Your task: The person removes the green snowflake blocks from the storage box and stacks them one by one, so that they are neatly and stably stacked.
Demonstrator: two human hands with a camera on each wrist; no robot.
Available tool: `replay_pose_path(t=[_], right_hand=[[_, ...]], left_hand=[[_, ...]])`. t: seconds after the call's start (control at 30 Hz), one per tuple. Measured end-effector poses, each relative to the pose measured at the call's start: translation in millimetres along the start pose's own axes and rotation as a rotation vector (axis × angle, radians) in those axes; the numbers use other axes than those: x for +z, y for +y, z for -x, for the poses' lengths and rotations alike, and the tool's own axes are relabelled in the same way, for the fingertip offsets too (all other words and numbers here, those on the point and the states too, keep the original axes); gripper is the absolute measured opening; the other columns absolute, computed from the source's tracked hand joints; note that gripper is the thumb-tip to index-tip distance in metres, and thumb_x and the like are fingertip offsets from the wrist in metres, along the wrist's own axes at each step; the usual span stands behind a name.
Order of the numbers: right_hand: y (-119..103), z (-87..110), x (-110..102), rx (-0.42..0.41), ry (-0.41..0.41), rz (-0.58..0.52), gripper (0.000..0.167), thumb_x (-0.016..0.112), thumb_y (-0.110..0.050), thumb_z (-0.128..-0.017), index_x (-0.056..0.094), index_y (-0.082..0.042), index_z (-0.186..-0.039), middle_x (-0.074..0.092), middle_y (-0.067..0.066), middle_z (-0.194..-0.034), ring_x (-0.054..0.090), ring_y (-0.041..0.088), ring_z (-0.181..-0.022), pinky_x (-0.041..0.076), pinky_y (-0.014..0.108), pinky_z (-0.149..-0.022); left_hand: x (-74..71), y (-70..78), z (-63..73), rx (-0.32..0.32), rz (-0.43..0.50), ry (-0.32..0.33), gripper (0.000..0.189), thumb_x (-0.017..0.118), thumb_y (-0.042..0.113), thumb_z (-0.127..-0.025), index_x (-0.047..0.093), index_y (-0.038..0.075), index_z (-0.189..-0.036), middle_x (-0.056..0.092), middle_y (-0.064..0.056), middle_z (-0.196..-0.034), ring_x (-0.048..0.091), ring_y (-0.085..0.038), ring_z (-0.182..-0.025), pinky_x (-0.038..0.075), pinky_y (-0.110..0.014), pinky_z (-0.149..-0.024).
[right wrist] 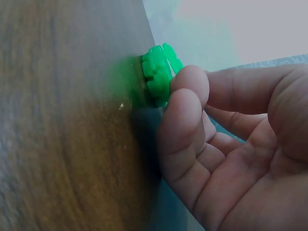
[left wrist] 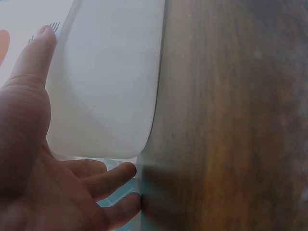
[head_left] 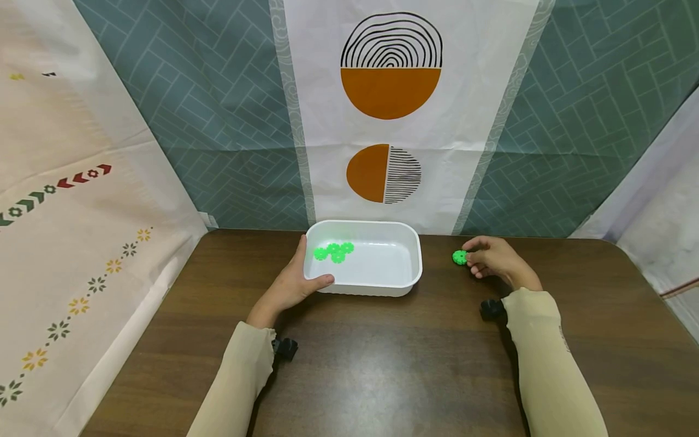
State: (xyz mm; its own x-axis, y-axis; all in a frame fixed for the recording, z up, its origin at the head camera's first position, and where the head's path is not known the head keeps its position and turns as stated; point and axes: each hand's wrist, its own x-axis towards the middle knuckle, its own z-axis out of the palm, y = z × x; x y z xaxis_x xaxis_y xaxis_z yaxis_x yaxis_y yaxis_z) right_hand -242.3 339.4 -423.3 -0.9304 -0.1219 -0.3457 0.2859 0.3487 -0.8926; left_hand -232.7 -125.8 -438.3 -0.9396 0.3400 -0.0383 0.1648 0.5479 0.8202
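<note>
On table [head_left: 382, 370], right grip [head_left: 497, 261] pinching green discs [head_left: 459, 258]; left grip [head_left: 291, 283] wide against tray [head_left: 379, 267]; cloth [head_left: 235, 188] close behind.

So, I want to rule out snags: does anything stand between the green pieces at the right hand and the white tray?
Nothing visible: only bare table separates these green pieces from the white tray. The tray's right wall rises on that side; the left hand is at the opposite end.

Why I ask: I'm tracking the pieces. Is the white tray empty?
No, several green discs lie inside the white tray, near the left hand.
</note>
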Motion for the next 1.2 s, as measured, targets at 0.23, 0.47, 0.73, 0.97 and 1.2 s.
replay_pose_path(t=[0.23, 0.47, 0.73, 0.97, 1.2], right_hand=[[0.9, -1.9, -0.1, -0.001, 0.003, 0.011, 0.044, 0.055, 0.000, -0.098, 0.043, 0.012, -0.138, 0.060, 0.016, -0.095, 0.060, 0.017, -0.070, 0.056, 0.033, -0.069], [2.2, -3.9, 1.3, 0.001, 0.003, 0.022, 0.042, 0.055, -0.001, -0.099, 0.042, 0.012, -0.137, 0.061, 0.014, -0.092, 0.060, 0.017, -0.068, 0.056, 0.032, -0.067], [2.2, -5.2, 0.4, 0.014, 0.005, 0.022, 0.047, 0.057, -0.001, -0.099, 0.037, 0.010, -0.140, 0.061, 0.015, -0.091, 0.058, 0.017, -0.066, 0.055, 0.031, -0.066], [2.2, -6.3, -0.3, 0.017, 0.009, 0.015, 0.047, 0.057, -0.001, -0.100, 0.037, 0.011, -0.140, 0.061, 0.015, -0.091, 0.059, 0.016, -0.066, 0.055, 0.031, -0.066], [1.7, -5.1, -0.1, 0.020, 0.021, 0.001, 0.043, 0.056, 0.000, -0.101, 0.038, 0.011, -0.138, 0.060, 0.014, -0.090, 0.061, 0.016, -0.067, 0.056, 0.031, -0.067]], left_hand=[[0.0, 0.2, -0.6, 0.016, 0.009, -0.001, 0.124, 0.080, 0.046, -0.085, -0.013, 0.018, -0.162, 0.010, -0.011, -0.167, 0.039, -0.033, -0.133, 0.031, -0.054, -0.110], [-0.1, -0.8, 0.3, 0.002, 0.006, -0.002, 0.124, 0.080, 0.048, -0.084, -0.013, 0.019, -0.162, 0.010, -0.010, -0.167, 0.039, -0.034, -0.133, 0.031, -0.054, -0.110], [-0.1, 1.5, 0.2, -0.011, 0.001, -0.002, 0.125, 0.080, 0.048, -0.084, -0.013, 0.019, -0.162, 0.009, -0.010, -0.167, 0.039, -0.034, -0.134, 0.031, -0.055, -0.110], [-0.3, 2.0, -0.2, -0.005, -0.004, 0.001, 0.124, 0.080, 0.048, -0.084, -0.012, 0.020, -0.162, 0.011, -0.011, -0.166, 0.039, -0.035, -0.132, 0.031, -0.055, -0.109], [0.2, 1.0, -1.2, -0.003, -0.003, 0.001, 0.123, 0.080, 0.048, -0.085, -0.012, 0.020, -0.162, 0.014, -0.011, -0.166, 0.040, -0.035, -0.130, 0.032, -0.055, -0.108]])
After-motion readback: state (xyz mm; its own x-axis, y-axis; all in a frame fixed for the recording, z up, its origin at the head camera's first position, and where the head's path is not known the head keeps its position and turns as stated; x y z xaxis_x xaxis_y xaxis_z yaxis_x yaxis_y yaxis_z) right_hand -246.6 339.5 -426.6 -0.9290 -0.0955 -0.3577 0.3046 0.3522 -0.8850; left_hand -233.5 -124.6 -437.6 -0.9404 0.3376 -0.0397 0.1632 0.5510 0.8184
